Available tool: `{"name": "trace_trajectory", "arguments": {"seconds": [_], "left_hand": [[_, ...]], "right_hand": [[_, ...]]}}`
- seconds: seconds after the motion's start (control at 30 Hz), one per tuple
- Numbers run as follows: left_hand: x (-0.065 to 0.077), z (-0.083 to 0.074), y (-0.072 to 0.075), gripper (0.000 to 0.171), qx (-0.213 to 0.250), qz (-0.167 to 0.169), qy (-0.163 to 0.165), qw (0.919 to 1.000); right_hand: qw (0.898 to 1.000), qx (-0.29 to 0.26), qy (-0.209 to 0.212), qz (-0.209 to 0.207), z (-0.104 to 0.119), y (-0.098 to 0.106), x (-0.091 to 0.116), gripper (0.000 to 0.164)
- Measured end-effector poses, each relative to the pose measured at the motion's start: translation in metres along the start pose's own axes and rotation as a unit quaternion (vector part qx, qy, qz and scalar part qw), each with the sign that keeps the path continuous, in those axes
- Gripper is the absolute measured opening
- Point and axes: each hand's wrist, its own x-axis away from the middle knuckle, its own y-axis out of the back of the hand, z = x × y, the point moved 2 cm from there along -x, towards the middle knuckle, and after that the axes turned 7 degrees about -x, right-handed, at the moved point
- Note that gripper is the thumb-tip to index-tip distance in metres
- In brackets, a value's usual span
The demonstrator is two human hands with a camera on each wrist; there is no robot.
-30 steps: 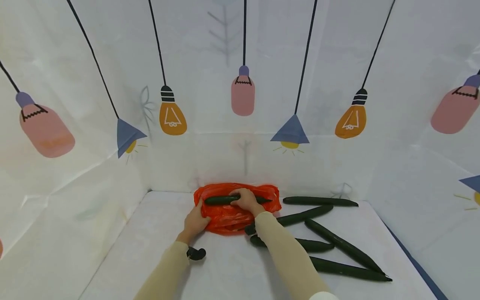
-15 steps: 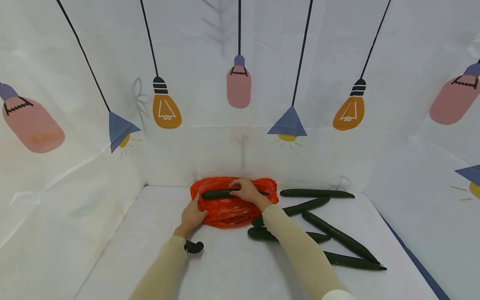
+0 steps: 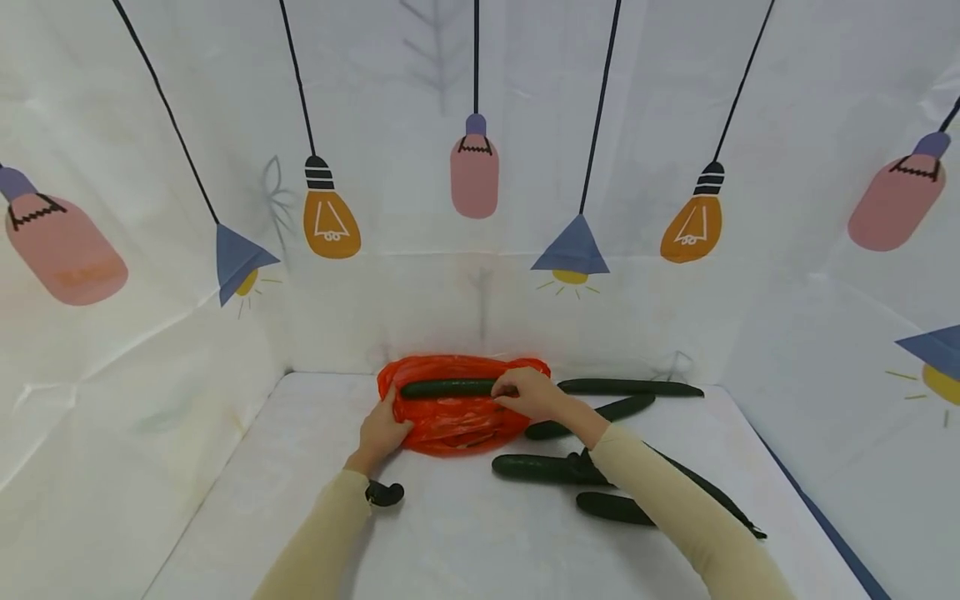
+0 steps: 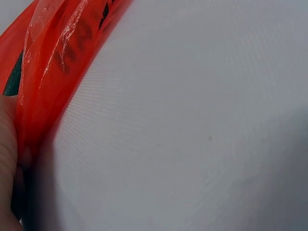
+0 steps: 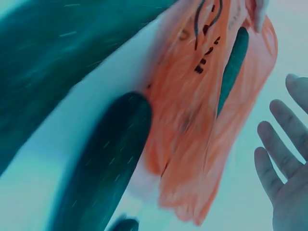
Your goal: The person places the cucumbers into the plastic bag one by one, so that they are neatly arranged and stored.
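A red plastic bag [image 3: 457,429] with dark print [image 5: 207,57] lies at the back of the table. One dark green cucumber [image 3: 446,388] rests lengthwise in its opening, visible in the right wrist view as a green strip [image 5: 234,67]. My left hand [image 3: 381,435] grips the bag's left edge; thumb and fingers pinch the plastic [image 4: 62,72] in the left wrist view. Over the bag's right end hovers my right hand [image 3: 531,394]. Its fingers [image 5: 281,161] are spread and hold nothing, apart from the bag in the right wrist view.
Several loose cucumbers lie to the right: one along the back [image 3: 637,387], one beside the bag [image 3: 630,407], others nearer the front [image 3: 543,469], partly behind the right sleeve [image 3: 667,508]. White printed sheets [image 3: 420,300] enclose the table [image 3: 465,533] at back and sides.
My right hand has let go of the cucumber in the bag and moved right. The left hand keeps its grip on the bag's edge. The head view has shifted slightly.
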Motion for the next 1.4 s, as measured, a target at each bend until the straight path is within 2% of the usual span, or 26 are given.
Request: {"name": "trace_trajectory", "arguments": {"seconds": [0.3, 0.57, 0.77, 1.03, 1.4], "left_hand": [[0.003, -0.001, 0.002, 0.090, 0.001, 0.012, -0.008, 0.9999], [0.005, -0.001, 0.001, 0.090, 0.001, 0.009, -0.020, 0.9998], [0.007, -0.001, 0.002, 0.088, 0.001, 0.003, -0.019, 0.9998], [0.004, -0.002, 0.003, 0.089, 0.001, 0.005, -0.019, 0.9998], [0.006, -0.004, 0.007, 0.088, 0.008, 0.012, -0.009, 0.9999]], "right_hand": [[1.000, 0.011, 0.003, 0.006, 0.008, 0.029, 0.075, 0.015], [0.998, 0.040, -0.031, -0.045, -0.004, 0.038, 0.163, 0.015], [0.994, 0.022, -0.064, -0.085, -0.013, 0.034, 0.211, 0.016], [0.987, -0.003, -0.098, -0.125, -0.019, 0.028, 0.251, 0.023], [0.981, -0.001, -0.100, -0.164, -0.033, 0.015, 0.279, 0.028]]}}
